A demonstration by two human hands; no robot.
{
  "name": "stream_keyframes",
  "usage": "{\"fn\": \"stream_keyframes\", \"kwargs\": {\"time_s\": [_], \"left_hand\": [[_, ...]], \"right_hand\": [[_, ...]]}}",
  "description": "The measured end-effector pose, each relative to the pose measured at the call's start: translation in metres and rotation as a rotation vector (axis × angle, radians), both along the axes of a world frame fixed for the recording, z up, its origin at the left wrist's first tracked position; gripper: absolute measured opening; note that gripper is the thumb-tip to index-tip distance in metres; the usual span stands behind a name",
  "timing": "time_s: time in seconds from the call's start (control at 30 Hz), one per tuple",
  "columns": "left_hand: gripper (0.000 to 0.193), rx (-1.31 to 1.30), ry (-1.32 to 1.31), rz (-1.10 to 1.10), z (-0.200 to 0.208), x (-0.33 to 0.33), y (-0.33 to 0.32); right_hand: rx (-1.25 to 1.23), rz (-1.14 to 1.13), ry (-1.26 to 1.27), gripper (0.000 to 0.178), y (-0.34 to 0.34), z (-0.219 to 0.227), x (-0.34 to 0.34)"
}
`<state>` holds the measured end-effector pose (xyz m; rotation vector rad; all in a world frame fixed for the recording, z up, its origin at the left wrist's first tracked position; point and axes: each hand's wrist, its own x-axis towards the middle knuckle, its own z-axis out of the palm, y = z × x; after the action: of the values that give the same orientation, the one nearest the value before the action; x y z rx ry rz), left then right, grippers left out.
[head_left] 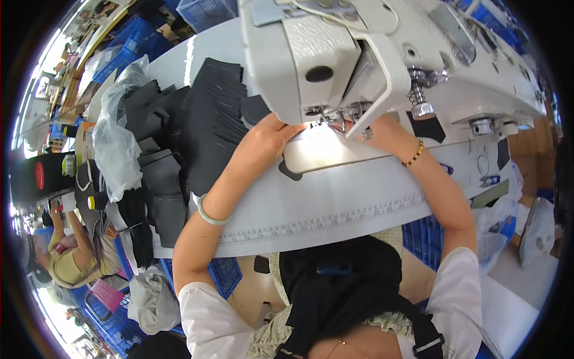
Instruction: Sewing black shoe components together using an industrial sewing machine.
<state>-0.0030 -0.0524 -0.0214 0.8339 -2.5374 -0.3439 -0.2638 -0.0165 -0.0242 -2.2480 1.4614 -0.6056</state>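
Note:
A white sewing machine (299, 66) stands over the table, its lamp lighting the needle area (323, 127) brightly. My left hand (266, 142) reaches in from the left, fingers pressed together at the presser foot; what they hold is lost in glare. From the other side my right hand (385, 136) reaches behind the machine's head, its fingers mostly hidden by the white guard. A small dark piece (291, 172) pokes out at the edge of the machine's bed, below my left wrist. Another dark cut piece (427, 128) lies beyond my right wrist.
Stacked dark fabric pieces (215, 113) and a clear plastic bag (116, 137) cover the table's left side. A ruler scale (323, 212) runs along the front edge. Small blue thread snips (490, 180) lie at right. Blue crates (423, 239) stand below; another person (84, 257) sits far left.

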Motion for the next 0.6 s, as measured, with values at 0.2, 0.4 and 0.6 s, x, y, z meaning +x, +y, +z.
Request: {"fn": "stream_keyframes", "kwargs": {"time_s": [0.2, 0.4, 0.6], "left_hand": [[0.019, 0.131, 0.070, -0.012, 0.029, -0.001, 0.000], [0.040, -0.039, -0.102, 0.153, 0.007, 0.006, -0.045], [0.042, 0.044, -0.061, 0.120, -0.003, -0.022, -0.083]], "right_hand": [[0.201, -0.020, 0.223, 0.032, 0.001, 0.032, 0.000], [0.166, 0.017, 0.212, 0.035, -0.002, 0.030, -0.002], [0.030, -0.030, 0.154, 0.030, 0.005, 0.023, -0.003]]}}
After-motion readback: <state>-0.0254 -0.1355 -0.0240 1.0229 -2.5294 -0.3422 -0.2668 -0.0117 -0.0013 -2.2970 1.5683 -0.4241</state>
